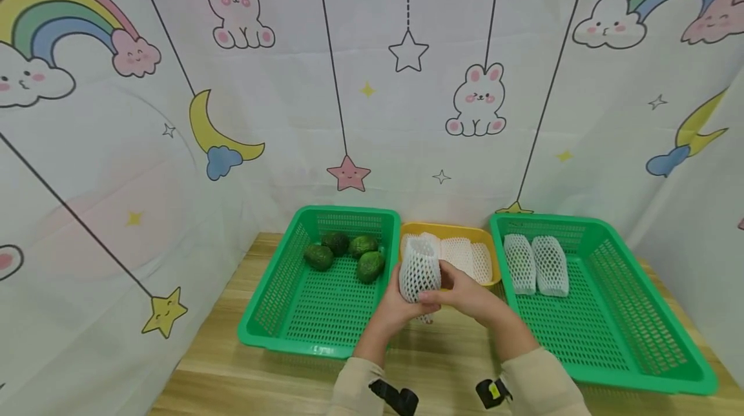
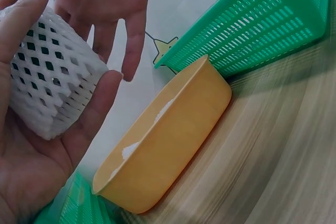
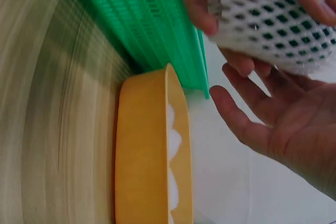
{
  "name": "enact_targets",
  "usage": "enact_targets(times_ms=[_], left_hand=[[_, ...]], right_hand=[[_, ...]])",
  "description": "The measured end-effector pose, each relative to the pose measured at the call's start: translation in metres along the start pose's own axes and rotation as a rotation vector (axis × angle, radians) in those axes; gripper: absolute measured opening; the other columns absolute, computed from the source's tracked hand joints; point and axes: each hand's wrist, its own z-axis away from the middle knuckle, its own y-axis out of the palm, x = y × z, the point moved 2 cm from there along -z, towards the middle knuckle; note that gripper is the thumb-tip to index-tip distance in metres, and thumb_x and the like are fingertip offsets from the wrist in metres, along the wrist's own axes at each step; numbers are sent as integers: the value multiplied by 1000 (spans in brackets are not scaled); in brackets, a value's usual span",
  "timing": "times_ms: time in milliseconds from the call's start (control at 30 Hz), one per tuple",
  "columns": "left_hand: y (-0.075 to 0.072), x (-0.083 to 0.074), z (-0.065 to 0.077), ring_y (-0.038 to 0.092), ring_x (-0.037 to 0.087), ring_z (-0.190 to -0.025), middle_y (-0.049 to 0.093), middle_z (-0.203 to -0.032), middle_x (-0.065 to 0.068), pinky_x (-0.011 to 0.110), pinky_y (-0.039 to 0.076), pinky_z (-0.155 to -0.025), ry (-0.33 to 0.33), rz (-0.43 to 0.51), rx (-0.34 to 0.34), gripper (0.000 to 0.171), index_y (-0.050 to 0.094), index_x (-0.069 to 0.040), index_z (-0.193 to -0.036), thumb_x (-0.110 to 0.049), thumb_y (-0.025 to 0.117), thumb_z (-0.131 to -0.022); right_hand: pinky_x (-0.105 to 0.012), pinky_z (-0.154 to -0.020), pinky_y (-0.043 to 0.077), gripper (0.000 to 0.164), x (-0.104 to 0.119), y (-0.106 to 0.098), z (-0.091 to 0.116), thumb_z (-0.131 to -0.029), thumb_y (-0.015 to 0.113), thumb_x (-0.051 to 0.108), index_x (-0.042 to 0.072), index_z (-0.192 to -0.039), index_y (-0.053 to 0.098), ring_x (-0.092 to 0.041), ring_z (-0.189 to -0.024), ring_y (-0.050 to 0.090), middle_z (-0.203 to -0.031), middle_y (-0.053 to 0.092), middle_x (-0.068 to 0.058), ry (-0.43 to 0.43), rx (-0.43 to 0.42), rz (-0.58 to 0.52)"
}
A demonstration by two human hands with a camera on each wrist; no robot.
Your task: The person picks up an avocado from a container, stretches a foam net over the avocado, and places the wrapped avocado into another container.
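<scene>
Gripping a white foam net [image 1: 420,274] roughly upright with the curled thumb and fingers of the left hand [image 1: 396,305], above the table [image 1: 215,351] and in front of the yellow bin [image 2: 168,156]. Holding the right hand [image 1: 465,290] close by the net's side, fingers loosely extended instead of clasping, leaving firm contact hard to confirm. Showing dark green through the mesh, so apparently enclosing an avocado, with the upper end gaping. Looking just beyond, seeing spare nets [image 1: 456,253] lying in the yellow bin. Looking into the right basket [image 1: 599,325], counting two netted pieces [image 1: 549,265] lying side by side, seemingly finished. Looking into the left basket [image 1: 325,306], counting four bare avocados [image 1: 371,267], presumably awaiting nets. Judging from this, standing partway along: two pieces wrapped and placed, one apparently sleeved but not yet set down, four remaining to wrap.
</scene>
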Motion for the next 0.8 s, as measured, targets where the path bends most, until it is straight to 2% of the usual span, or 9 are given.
enact_targets(times_ms=[100, 167, 300, 433, 567, 700, 800], left_hand=[[1, 1, 0, 46, 23, -110, 38, -130, 12, 36, 46, -85, -6, 11, 6, 96, 14, -14, -145, -7, 78, -74], [0, 1, 0, 51, 24, -105, 40, -129, 12, 39, 50, -79, -26, 46, 24, 98, 10, -18, -146, -8, 77, -75], [-1, 1, -1, 57, 30, -99, 47, -123, 13, 42, 54, -65, -35, 111, 72, 99, 6, -23, -147, -9, 75, -77], [-3, -1, -1, 57, 37, -101, 53, -117, 14, 42, 54, -62, 2, 130, 105, 94, 9, -25, -147, -8, 74, -79], [-5, -1, -2, 56, 39, -102, 54, -115, 15, 43, 54, -63, 14, 123, 105, 91, 12, -24, -146, -9, 73, -80], [-7, 0, -2, 52, 42, -104, 55, -114, 15, 42, 54, -63, -4, 110, 93, 85, 18, -22, -145, -8, 73, -80], [-7, 2, -3, 51, 42, -104, 56, -112, 12, 42, 54, -63, -11, 102, 97, 80, 24, -21, -143, -8, 72, -80]], right_hand=[[-42, -88, 45, 74, -2, 1, -1, -84, 69, 27, -2, -140, 29, -31, -113, 46, -128, 46, -19, -14, -32, -21], [-42, -89, 44, 72, 0, -1, -2, -84, 70, 26, -2, -138, 32, -30, -112, 48, -126, 48, -19, -10, -61, -30], [-49, -99, 35, 69, 15, -24, -3, -86, 68, 23, -2, -139, 31, -34, -117, 45, -130, 45, -23, -14, -127, -93], [-52, -103, 26, 69, 34, -71, 2, -90, 62, 23, -1, -143, 25, -37, -124, 37, -137, 36, -25, -34, -225, -94], [-53, -105, 22, 77, 40, -123, 11, -94, 56, 31, 3, -148, 9, -38, -130, 26, -144, 21, -24, 4, -289, -73], [-54, -104, 22, 86, 22, -170, 18, -95, 50, 39, 7, -147, -10, -40, -133, 18, -148, 8, -24, 103, -333, -86], [-51, -101, 30, 92, -3, -201, 23, -93, 48, 45, 5, -145, -17, -39, -129, 24, -145, 13, -23, 198, -402, -95]])
